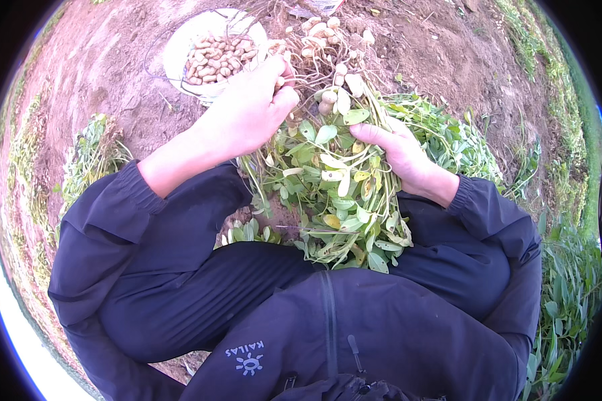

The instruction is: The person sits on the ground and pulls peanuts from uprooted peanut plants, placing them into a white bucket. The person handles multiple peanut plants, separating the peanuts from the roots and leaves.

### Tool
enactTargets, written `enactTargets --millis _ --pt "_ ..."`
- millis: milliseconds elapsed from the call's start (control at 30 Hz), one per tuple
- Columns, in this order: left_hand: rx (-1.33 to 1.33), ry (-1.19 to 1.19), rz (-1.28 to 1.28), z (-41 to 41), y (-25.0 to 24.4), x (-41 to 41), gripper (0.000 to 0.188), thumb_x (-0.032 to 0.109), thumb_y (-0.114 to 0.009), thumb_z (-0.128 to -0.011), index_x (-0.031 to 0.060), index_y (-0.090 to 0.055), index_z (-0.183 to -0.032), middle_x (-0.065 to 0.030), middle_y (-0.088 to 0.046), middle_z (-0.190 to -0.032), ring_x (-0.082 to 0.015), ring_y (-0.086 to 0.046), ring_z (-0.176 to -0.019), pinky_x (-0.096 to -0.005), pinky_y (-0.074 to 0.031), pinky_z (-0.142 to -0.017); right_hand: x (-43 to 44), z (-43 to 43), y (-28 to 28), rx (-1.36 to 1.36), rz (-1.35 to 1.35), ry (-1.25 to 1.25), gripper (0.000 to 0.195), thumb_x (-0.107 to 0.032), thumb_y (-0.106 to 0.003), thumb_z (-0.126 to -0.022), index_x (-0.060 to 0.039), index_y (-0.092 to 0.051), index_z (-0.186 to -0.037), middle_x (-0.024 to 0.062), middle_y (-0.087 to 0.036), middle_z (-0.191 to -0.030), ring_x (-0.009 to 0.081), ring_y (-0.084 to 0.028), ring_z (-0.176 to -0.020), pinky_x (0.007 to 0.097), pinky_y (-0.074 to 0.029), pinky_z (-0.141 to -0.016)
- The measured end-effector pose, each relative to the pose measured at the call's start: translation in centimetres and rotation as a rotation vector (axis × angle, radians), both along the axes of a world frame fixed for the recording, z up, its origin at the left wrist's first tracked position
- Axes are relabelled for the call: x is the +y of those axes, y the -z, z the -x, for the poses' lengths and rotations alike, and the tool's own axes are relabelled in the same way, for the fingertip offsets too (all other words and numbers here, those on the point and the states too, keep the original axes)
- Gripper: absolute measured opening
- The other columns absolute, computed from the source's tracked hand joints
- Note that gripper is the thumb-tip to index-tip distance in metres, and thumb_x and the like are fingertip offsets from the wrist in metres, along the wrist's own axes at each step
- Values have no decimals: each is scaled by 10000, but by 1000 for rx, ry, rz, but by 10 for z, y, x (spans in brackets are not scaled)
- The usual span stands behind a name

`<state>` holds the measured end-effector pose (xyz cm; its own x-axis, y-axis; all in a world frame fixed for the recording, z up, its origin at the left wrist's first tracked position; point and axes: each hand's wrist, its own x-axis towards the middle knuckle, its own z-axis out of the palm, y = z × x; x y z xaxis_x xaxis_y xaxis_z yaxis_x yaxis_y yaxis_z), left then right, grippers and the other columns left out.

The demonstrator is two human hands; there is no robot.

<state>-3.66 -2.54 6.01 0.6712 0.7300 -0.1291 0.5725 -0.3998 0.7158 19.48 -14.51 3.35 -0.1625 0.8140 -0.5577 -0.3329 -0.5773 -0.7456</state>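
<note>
A bunch of uprooted peanut plants (341, 185) lies over my lap, roots pointing away from me and leaves hanging between my legs. My right hand (406, 150) is closed around the stems, thumb on top. At the roots, my left hand (261, 100) pinches a peanut pod (280, 82) between thumb and fingers. More pale pods (321, 34) hang on the tangled roots. Just beyond my left hand stands a white bucket (178, 47) with a dark wire handle, holding many loose peanut pods (215, 62).
Bare brown soil (125, 75) surrounds the bucket. Another heap of green peanut plants (446, 130) lies beyond my right hand, and a smaller clump (93, 155) is at the left. A package (316, 7) bearing writing lies at the top. Green plants (562, 301) grow at the right.
</note>
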Motion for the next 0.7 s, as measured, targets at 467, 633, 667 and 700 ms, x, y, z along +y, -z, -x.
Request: enactTargets --millis 467,633,667,700 --pt "-145 -53 624 10 2 12 227 204 -493 -1036 68 -672 -1006 72 -449 -681 -33 -373 -579 -213 -321 -550 1 -1 1 8 21 -11 414 -139 -652 -941 -16 -552 -1323 84 -663 -1190 155 -660 -1012 312 -551 -886" --pt "-190 3 432 11 13 8 232 224 -514 -1039 63 -680 -1023 94 -407 -649 -25 -338 -553 -210 -286 -523 0 -2 0 30 1 -24 455 -127 -651 -931 -6 -525 -1351 102 -646 -1223 177 -658 -1043 336 -550 -918" --pt "-196 5 410 11 15 8 235 226 -520 -1037 63 -688 -1013 96 -409 -644 -24 -341 -554 -211 -284 -523 0 -2 0 15 15 -12 428 -135 -654 -933 -9 -547 -1328 93 -656 -1201 165 -659 -1024 324 -549 -903" --pt "-201 7 389 11 16 8 238 228 -526 -1034 63 -696 -1003 97 -410 -639 -23 -343 -555 -212 -283 -523 0 -2 -1 15 21 -3 402 -143 -658 -936 -12 -569 -1305 83 -666 -1180 154 -661 -1005 313 -548 -889"
